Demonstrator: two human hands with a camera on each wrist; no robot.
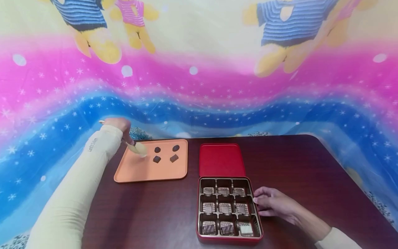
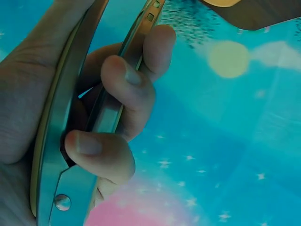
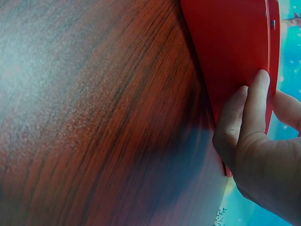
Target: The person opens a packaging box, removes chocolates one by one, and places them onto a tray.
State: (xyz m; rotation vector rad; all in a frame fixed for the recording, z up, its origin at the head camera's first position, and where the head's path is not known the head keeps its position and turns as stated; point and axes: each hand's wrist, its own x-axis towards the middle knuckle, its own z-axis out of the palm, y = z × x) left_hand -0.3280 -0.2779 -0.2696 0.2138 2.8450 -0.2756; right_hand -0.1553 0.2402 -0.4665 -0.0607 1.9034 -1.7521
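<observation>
In the head view my left hand (image 1: 119,125) is over the left side of an orange tray (image 1: 149,174), gripping a pair of tongs (image 1: 132,148). The left wrist view shows the fingers (image 2: 127,84) curled round the metal handles. The pale tong heads point down at the tray, left of several dark chocolates (image 1: 157,159); I cannot tell whether anything is between them. My right hand (image 1: 276,204) touches the right side of a red tin box (image 1: 230,239) with nearly straight fingers. Its front row holds two dark chocolates (image 1: 227,228) and one white chocolate (image 1: 246,229).
The tin's red lid (image 1: 221,159) lies folded back behind it, between tray and table's right side. A divided bronze insert (image 1: 224,196) fills the tin. Tray and tin stand on a dark wooden table (image 1: 158,214). A patterned cloth (image 1: 199,86) hangs behind.
</observation>
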